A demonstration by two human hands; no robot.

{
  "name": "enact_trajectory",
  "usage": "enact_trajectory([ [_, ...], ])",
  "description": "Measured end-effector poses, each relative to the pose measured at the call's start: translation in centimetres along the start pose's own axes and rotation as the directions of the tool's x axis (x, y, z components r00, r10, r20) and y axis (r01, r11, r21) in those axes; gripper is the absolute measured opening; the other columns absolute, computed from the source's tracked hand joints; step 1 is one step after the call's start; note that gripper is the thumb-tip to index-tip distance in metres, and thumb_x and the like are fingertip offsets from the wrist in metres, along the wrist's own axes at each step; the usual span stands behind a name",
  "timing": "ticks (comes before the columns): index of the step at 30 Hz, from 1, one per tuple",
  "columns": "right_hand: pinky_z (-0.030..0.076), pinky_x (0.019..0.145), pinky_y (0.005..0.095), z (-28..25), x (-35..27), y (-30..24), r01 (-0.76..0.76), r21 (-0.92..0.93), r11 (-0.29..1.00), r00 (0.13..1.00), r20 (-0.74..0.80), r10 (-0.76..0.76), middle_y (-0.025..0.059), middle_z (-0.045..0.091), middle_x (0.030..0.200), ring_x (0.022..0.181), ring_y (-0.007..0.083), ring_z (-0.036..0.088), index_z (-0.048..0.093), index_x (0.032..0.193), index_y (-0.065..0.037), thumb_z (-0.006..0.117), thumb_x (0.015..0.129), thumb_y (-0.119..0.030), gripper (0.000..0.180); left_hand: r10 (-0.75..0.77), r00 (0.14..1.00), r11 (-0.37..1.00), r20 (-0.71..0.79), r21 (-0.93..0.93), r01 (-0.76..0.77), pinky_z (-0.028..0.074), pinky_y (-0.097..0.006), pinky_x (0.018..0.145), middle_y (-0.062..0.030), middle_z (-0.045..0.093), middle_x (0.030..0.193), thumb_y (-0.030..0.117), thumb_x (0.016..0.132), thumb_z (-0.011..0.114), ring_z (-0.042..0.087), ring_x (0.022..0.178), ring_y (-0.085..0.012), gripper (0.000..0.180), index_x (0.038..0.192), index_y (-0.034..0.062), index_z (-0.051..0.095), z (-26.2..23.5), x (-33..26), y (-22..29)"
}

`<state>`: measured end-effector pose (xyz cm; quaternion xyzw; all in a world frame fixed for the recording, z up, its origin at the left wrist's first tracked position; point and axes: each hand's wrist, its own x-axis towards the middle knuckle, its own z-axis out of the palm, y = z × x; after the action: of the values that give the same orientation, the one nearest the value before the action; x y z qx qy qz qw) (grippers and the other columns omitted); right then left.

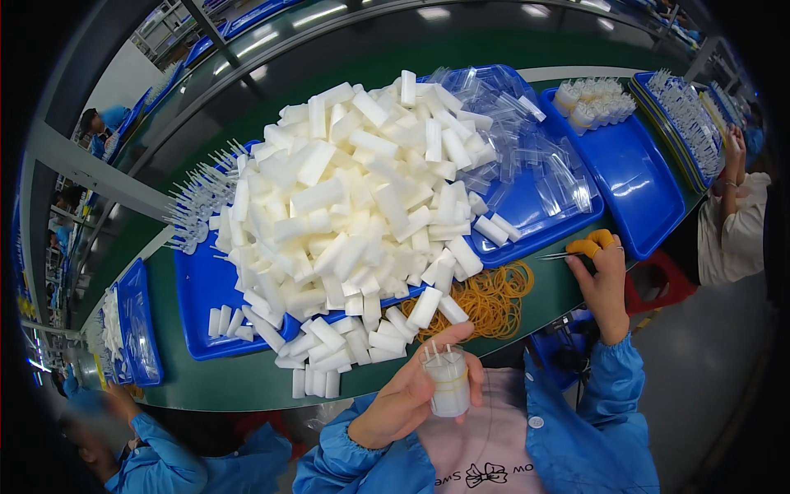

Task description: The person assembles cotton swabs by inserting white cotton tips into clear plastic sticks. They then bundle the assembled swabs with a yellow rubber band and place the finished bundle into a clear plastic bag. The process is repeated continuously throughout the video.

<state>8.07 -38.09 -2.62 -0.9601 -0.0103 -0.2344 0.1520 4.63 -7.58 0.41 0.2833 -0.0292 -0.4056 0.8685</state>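
My left hand [401, 397] is closed round a bundle of white pieces [451, 391]. A yellow rubber band circles it and thin white stems stick up from its top. My right hand [603, 284], with orange-yellow finger cots on some fingers, grips metal tweezers [555, 256] at the table's front edge. Between my hands lies a heap of yellow rubber bands [485, 305]. A large pile of white foam-like blocks [354, 198] rises beyond my left hand, with loose blocks spilling toward the table edge.
The blocks overflow a blue tray [195, 317]; thin-stemmed white parts [193, 210] stand at its left. Clear plastic sleeves [535, 165] fill another tray. Finished-looking banded bundles [588, 103] stand in a blue tray [638, 177] at right. Co-workers sit at lower left and far right.
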Motion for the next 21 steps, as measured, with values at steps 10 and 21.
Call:
enact_trajectory([
  [10, 0.042, 0.064, 0.0361, -2.3, -2.6, -1.9, -0.114, 0.262, 0.958, 0.992, 0.089, 0.094, 0.0140, 0.057, 0.084, 0.073, 0.0301, 0.056, 0.057, 0.095, -0.002, 0.062, 0.078, -0.001, 0.018, -0.030, 0.999, 0.999, 0.032, 0.033, 0.029, 0.042, -0.031, 0.082, -0.0132, 0.042, 0.126, 0.025, 0.090, 0.051, 0.049, 0.104, -0.0195, 0.073, 0.147, 0.0071, 0.010, -0.6, 0.4, 0.4],
  [21, 0.047, 0.068, 0.0261, -1.9, -1.3, -1.2, -0.256, 0.487, 0.835, 0.967, 0.120, 0.226, 0.0064, 0.061, 0.081, 0.075, 0.0141, 0.061, 0.059, 0.093, 0.002, 0.056, 0.090, -0.009, 0.013, -0.001, 1.000, 1.000, 0.002, -0.006, 0.001, 0.044, -0.029, 0.078, -0.0116, 0.044, 0.121, 0.041, 0.090, 0.053, 0.050, 0.103, -0.0189, 0.078, 0.145, 0.0046, 0.012, -1.0, 0.4, -0.1],
])
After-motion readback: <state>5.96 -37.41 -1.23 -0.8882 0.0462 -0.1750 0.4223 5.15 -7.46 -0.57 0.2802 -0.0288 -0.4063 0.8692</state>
